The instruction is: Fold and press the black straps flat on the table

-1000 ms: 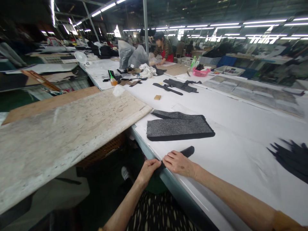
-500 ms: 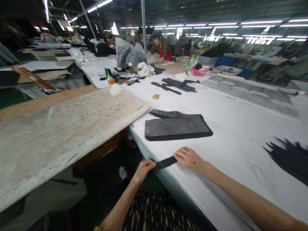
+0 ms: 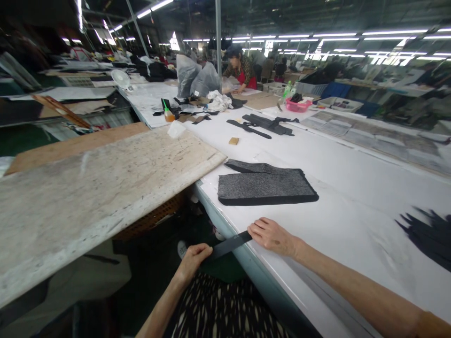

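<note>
A dark fabric strip (image 3: 230, 243) stretches between my two hands across the table's front edge. Its near end is pinched by my left hand (image 3: 193, 258), which is off the table, above the floor gap. At the strip's other end, my right hand (image 3: 270, 235) is closed over it, resting at the table edge; the fingertips are curled and partly hide the cloth. Just beyond my hands lies a neat stack of grey-and-black fabric pieces (image 3: 266, 187), with one piece angled at its back.
The white table (image 3: 352, 188) carries dark strips (image 3: 428, 237) at right, cut pieces (image 3: 269, 124) farther back and a small tan block (image 3: 233, 140). A worn board (image 3: 105, 188) juts in at left. A person in a red apron (image 3: 243, 75) works behind plastic bags (image 3: 204, 77).
My left hand has moved left and down, away from the table, and more of the strip shows between the hands. My right hand has shifted slightly left, still holding it.
</note>
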The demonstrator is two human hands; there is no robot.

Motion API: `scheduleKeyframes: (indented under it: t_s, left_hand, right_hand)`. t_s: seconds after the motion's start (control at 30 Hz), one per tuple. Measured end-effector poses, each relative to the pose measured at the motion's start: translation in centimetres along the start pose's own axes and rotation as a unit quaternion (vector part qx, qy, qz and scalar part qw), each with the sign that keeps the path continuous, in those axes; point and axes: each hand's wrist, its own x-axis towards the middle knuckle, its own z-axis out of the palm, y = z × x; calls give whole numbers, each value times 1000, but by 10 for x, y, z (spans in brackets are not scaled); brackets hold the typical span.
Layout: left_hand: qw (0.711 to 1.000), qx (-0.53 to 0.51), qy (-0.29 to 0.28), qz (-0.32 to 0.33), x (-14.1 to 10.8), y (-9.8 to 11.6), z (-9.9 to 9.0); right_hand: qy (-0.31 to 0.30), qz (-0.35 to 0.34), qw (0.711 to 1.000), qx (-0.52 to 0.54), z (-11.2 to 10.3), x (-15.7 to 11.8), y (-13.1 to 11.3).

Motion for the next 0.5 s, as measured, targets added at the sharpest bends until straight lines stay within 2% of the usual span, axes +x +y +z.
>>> scheduleKeyframes:
  t_s: [0.2,0.5]
  left_hand:
    - [1000,10,-6,11,2,-2,-2]
    - [1000,16,4,16,-4,6,1]
  right_hand:
    - [-21,18,999,-29,-4,-13,5]
    - [-29,95,993,-70,-3,-23,0]
